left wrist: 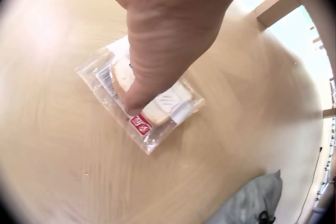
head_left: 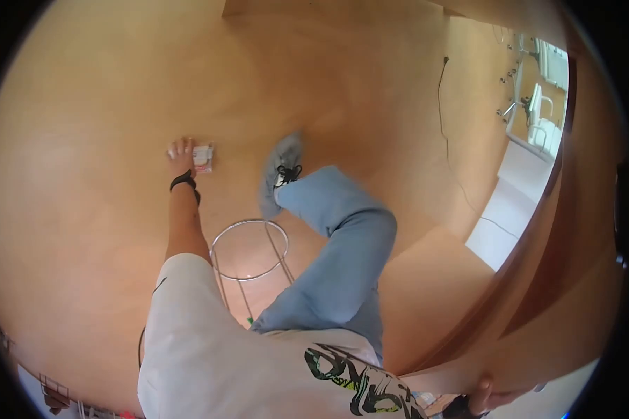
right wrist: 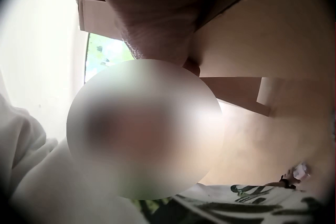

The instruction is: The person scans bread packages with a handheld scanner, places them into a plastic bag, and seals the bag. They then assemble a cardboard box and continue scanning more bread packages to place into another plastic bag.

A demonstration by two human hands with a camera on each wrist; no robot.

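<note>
In the head view my left hand (head_left: 181, 155) reaches down to the floor at the end of a stretched arm, a dark band on its wrist. It holds a clear bag of sliced bread (left wrist: 163, 109) with a red label. The thumb lies across the front of the bag in the left wrist view, and the other fingers are hidden there. My right hand (head_left: 483, 399) is low at the right, against the brown panel (head_left: 538, 342). In the right wrist view that hand is dark at the top, and I cannot tell what its fingers do.
A metal ring (head_left: 250, 222) on thin legs stands on the floor near my body. My bent leg (head_left: 349, 244) and grey shoe (head_left: 281, 167) are right of the left hand. A black cable (head_left: 440, 105) runs along the floor. White furniture (head_left: 514, 199) stands at the right.
</note>
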